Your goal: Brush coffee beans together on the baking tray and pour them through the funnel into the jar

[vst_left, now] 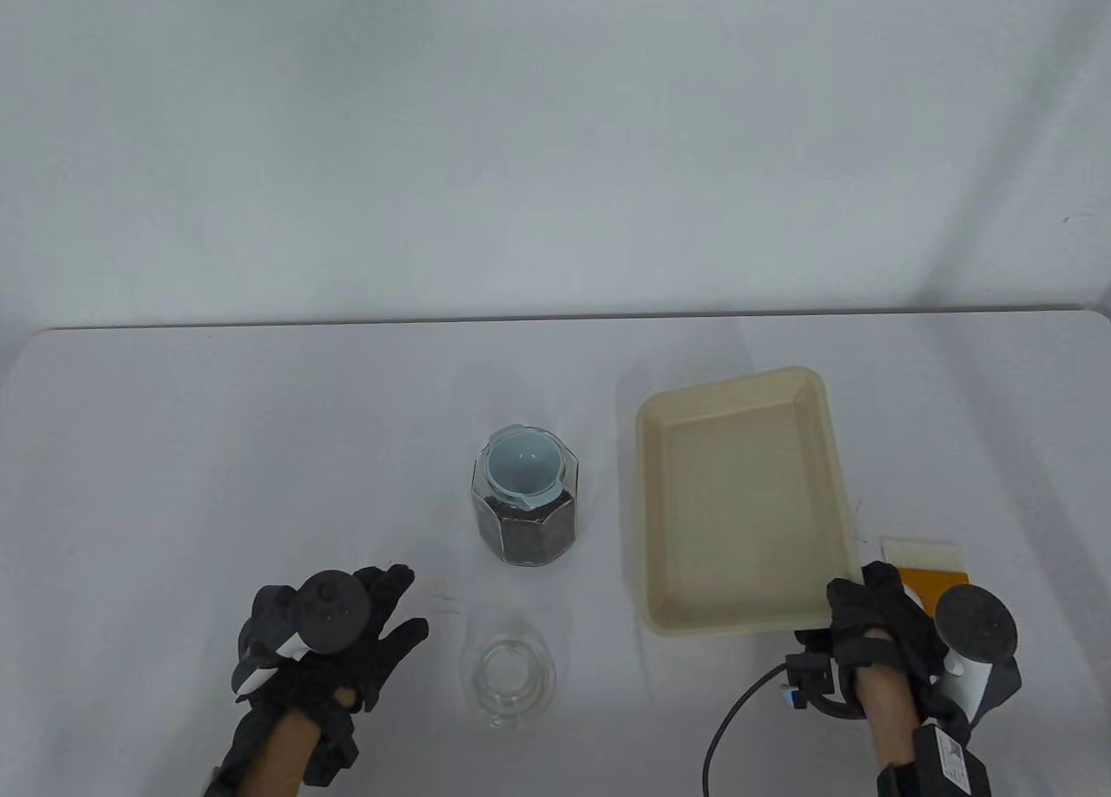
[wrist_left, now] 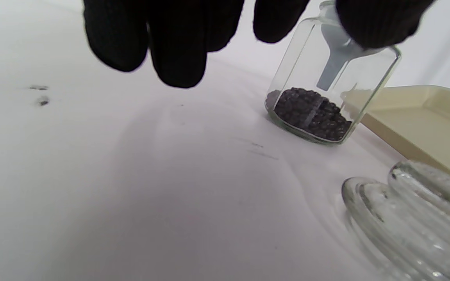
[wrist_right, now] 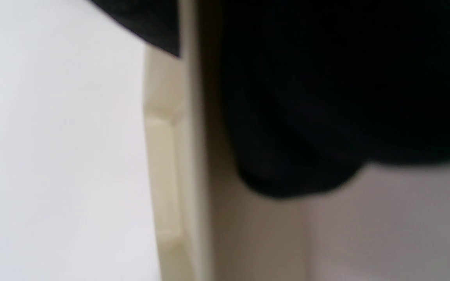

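Note:
The glass jar [vst_left: 525,519] stands mid-table with the pale blue funnel [vst_left: 523,465] in its mouth and dark coffee beans [wrist_left: 311,115] in its bottom. The cream baking tray [vst_left: 746,502] lies to its right and no beans show in it. My right hand [vst_left: 859,602] is at the tray's near right corner, its fingers [wrist_right: 326,97] curled over the rim [wrist_right: 170,164]. My left hand [vst_left: 386,610] hovers left of the jar [wrist_left: 326,89], fingers [wrist_left: 178,47] loose and holding nothing.
A clear glass lid [vst_left: 510,680] lies in front of the jar, between my hands, and shows at the lower right of the left wrist view [wrist_left: 412,210]. An orange-and-white brush [vst_left: 927,567] lies just right of the tray, behind my right hand.

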`<action>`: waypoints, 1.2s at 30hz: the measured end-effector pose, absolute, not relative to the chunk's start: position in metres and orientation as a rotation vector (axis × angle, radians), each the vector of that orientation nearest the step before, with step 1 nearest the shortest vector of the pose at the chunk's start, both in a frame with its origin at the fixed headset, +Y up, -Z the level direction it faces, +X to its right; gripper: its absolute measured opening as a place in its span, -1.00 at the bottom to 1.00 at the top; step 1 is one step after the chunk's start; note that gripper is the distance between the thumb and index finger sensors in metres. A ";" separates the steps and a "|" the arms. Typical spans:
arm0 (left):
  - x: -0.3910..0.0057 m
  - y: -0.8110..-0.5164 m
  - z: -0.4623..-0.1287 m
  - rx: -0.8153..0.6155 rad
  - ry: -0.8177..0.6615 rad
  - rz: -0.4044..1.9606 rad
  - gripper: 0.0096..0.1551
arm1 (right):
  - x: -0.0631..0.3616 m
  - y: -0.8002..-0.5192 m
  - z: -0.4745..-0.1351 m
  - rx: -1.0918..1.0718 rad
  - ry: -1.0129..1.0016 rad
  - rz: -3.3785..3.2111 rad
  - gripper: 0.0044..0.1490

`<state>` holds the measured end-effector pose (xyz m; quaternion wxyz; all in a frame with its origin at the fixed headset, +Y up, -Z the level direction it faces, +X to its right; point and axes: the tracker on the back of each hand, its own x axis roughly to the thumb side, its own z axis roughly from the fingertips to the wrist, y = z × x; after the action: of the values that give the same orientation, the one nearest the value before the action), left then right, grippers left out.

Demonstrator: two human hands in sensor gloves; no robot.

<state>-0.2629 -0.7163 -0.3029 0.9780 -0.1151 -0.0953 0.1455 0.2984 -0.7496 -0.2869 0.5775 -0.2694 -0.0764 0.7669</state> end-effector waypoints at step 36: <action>-0.264 -0.718 -0.303 -0.243 -0.185 0.296 -0.11 | 0.286 -0.753 -0.300 -0.762 0.171 2.881 -0.36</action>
<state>-0.2637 -0.7177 -0.3027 0.9775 -0.1205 -0.0918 0.1469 0.2860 -0.7533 -0.3003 0.0784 -0.2546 0.0571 0.9622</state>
